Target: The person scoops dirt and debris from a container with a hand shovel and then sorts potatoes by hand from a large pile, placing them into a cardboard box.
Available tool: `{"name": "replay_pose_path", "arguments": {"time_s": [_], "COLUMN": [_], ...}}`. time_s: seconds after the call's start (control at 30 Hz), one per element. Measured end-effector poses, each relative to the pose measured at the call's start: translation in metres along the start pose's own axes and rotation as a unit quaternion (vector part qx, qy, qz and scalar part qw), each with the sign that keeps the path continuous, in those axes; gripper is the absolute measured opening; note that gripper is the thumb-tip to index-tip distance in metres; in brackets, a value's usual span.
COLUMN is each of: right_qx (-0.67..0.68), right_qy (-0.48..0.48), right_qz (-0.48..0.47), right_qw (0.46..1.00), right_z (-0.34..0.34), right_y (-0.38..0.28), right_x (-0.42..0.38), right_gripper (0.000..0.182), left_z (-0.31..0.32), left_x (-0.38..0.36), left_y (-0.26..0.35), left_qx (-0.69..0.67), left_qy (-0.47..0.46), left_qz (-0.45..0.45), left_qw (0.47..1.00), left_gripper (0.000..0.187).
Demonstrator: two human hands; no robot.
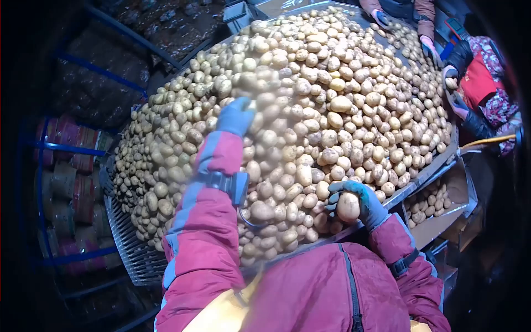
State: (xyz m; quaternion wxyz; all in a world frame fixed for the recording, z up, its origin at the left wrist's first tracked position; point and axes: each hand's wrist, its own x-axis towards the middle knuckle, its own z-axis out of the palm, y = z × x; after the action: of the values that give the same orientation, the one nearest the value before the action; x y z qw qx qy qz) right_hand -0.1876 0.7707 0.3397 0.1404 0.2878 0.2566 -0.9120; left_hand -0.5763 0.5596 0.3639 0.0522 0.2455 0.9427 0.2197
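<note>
My right hand (360, 202), in a blue-grey glove with dark fingertips, is wrapped around a large pale potato (348, 207) at the near edge of the heap. Farther out, my left hand (235, 116) reaches over the potato pile (343, 105). Its gloved fingers are bent down among the potatoes and partly hidden, and blur covers the area beside them. I cannot make out whether that hand grips one. The potatoes are tan, round to oval, and of many sizes.
The heap lies on a metal table (406, 191) with a slatted side (130, 243). Below the right edge, a cardboard box (456, 193) holds potatoes. Across the table, gloved hands (428, 47) of other people are at work. Stacked sacks (74, 188) stand at left behind blue bars.
</note>
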Motion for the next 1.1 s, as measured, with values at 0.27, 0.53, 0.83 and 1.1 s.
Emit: {"name": "replay_pose_path", "arguments": {"time_s": [0.27, 0.53, 0.83, 1.1], "right_qx": [0.106, 0.008, -0.016, 0.024], "right_qy": [0.003, -0.055, -0.113, -0.155], "right_qz": [-0.005, -0.019, -0.140, -0.300], "right_qw": [0.994, 0.998, 0.984, 0.941], "right_z": [0.011, -0.035, -0.051, -0.173], "right_y": [-0.010, -0.011, -0.013, 0.032], "right_x": [-0.021, -0.016, -0.091, -0.179], "right_gripper": [0.052, 0.040, 0.042, 0.038], "left_z": [0.029, -0.009, 0.071, 0.132], "left_x": [0.003, -0.065, -0.223, -0.276], "left_y": [0.010, 0.083, 0.273, 0.377], "left_qx": [-0.032, -0.347, -0.131, 0.000], "left_qy": [-0.125, -0.049, -0.237, -0.342], "left_qz": [0.028, -0.023, 0.201, 0.373], "left_qw": [0.991, 0.936, 0.942, 0.862], "left_gripper": [0.075, 0.052, 0.051, 0.048]}}
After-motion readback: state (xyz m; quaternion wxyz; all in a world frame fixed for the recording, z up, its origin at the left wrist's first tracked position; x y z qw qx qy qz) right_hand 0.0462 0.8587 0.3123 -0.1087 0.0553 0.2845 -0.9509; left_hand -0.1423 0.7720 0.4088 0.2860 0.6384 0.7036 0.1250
